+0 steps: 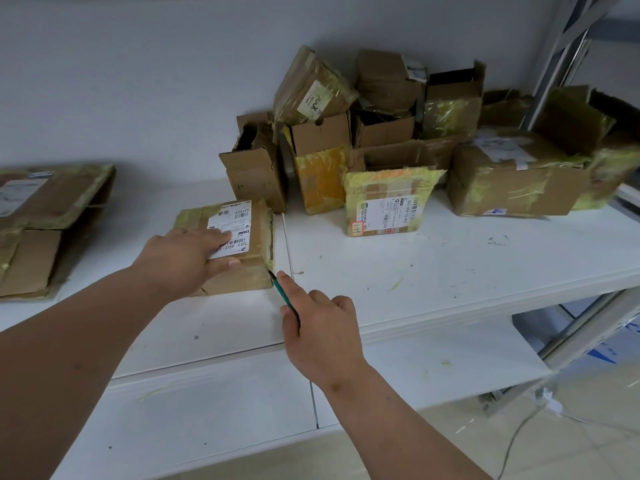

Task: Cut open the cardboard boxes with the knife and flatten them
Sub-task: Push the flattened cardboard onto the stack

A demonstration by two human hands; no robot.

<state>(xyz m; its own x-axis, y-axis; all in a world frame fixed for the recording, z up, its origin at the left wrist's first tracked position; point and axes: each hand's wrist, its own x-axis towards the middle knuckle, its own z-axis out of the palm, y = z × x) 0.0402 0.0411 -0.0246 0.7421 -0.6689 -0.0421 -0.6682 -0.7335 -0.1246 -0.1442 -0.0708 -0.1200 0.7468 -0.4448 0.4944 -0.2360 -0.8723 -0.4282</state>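
Right hand [320, 327] nearest camera, fingers curled round green-handled knife [286, 296], index finger stretched along handle; blade tip at lower right corner of taped box [235, 247]. Left hand [185, 259] presses flat on box top, fingers straight, partly covering white shipping label [231, 227]. Box lies on white shelf [433, 271]. Flattened cardboard [45, 220] stacked at far left. Beyond, heap of opened, tape-wrapped boxes [398, 140] against white wall [138, 81]; metal shelf upright [568, 46] at right.
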